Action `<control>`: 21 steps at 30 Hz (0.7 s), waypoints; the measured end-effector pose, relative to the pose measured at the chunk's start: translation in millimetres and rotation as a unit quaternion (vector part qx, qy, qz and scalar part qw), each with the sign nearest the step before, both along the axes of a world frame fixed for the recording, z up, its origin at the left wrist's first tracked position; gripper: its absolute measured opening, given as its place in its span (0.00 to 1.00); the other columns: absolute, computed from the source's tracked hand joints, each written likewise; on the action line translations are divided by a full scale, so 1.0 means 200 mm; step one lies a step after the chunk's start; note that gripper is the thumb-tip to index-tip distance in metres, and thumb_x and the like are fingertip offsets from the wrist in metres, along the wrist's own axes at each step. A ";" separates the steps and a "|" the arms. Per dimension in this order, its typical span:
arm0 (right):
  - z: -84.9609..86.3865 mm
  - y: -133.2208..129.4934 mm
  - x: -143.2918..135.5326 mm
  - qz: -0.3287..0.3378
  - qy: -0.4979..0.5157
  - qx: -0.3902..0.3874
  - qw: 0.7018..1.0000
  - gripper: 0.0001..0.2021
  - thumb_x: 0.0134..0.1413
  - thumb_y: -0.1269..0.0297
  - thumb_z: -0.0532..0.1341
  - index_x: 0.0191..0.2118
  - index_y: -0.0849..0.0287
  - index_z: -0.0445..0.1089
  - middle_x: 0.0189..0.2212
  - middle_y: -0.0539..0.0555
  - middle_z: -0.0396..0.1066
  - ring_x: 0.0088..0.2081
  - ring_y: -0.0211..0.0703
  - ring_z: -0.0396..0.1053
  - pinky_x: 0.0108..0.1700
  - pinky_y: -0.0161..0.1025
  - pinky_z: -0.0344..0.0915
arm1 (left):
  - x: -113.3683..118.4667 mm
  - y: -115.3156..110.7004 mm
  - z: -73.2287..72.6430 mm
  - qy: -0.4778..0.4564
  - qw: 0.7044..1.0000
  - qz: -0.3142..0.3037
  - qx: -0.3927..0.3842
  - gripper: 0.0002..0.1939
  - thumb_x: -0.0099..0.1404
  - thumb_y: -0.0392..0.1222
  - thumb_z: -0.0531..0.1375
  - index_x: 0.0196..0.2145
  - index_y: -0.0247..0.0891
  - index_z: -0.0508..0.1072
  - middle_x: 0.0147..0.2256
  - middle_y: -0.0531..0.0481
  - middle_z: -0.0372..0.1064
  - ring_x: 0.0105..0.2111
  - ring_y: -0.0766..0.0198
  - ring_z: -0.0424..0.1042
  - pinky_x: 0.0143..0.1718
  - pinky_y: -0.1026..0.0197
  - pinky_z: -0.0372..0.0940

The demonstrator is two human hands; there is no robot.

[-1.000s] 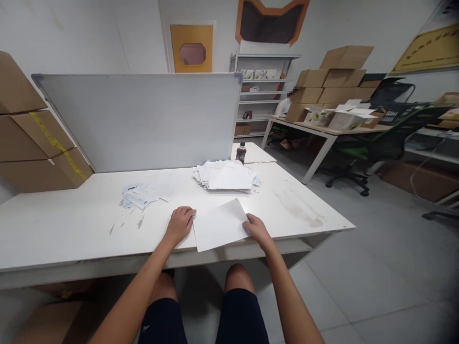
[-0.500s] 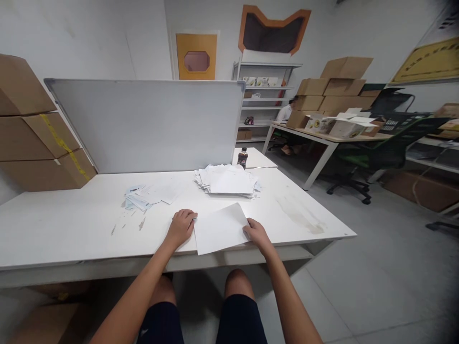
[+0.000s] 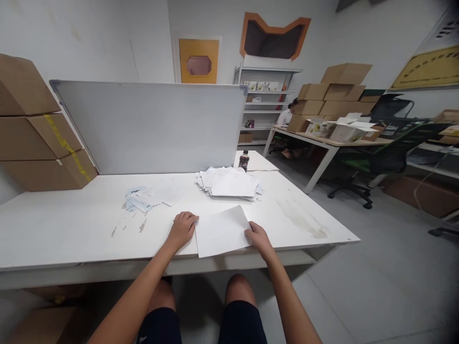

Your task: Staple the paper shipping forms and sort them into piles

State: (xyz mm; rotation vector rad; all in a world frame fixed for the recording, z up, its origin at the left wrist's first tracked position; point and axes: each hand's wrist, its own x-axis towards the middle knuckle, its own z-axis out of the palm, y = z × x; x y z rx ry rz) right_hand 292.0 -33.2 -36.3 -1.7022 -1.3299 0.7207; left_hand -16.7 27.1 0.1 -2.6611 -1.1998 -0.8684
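Note:
A blank white sheet of paper [image 3: 222, 231] lies at the front edge of the white table [image 3: 71, 234], its near corner jutting past the edge. My right hand [image 3: 258, 237] grips the sheet's right side, thumb on top and fingers underneath. At the left side, my left hand [image 3: 183, 229] has its fingers curled together at the paper's upper left corner, pinching it; the thumb is mostly hidden. Just beyond the sheet sits a thick, untidy stack of paper [image 3: 231, 184]. Several loose printed slips [image 3: 143, 198] are spread out farther left.
A dark drink bottle [image 3: 244, 161] stands behind the stack. The whiteboard [image 3: 154, 129] rises along the table's back, beside stacked cardboard boxes [image 3: 39, 138]. To the right are an office chair [image 3: 380, 155] and another desk [image 3: 322, 138], where a person sits partly hidden.
The view has tilted up slightly, so everything sits a little lower in the picture. Both hands keep the same hold on the sheet, which has hardly moved.

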 end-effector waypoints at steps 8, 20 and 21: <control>0.01 -0.01 -0.02 -0.011 0.005 0.008 1.000 0.10 0.37 0.60 0.50 0.28 0.55 0.64 0.22 0.48 0.63 0.28 0.43 0.60 0.29 0.36 0.54 | 0.01 0.00 0.00 0.016 1.000 -0.003 -0.011 0.16 0.62 0.29 0.53 0.43 0.41 0.73 0.40 0.45 0.70 0.45 0.54 0.66 0.44 0.50 0.62; 0.04 -0.03 -0.03 -0.014 0.007 0.021 1.000 0.10 0.37 0.60 0.49 0.27 0.55 0.63 0.23 0.48 0.62 0.29 0.42 0.61 0.30 0.36 0.55 | 0.00 -0.01 0.01 0.013 1.000 -0.007 0.008 0.17 0.63 0.29 0.52 0.46 0.40 0.73 0.41 0.43 0.70 0.46 0.53 0.67 0.46 0.49 0.62; 0.04 -0.03 -0.03 -0.014 0.013 0.022 1.000 0.10 0.37 0.60 0.50 0.27 0.55 0.63 0.23 0.48 0.62 0.29 0.42 0.61 0.30 0.36 0.55 | 0.00 -0.01 0.01 0.013 1.000 -0.008 0.010 0.17 0.63 0.29 0.53 0.46 0.40 0.72 0.41 0.43 0.70 0.46 0.53 0.67 0.45 0.50 0.62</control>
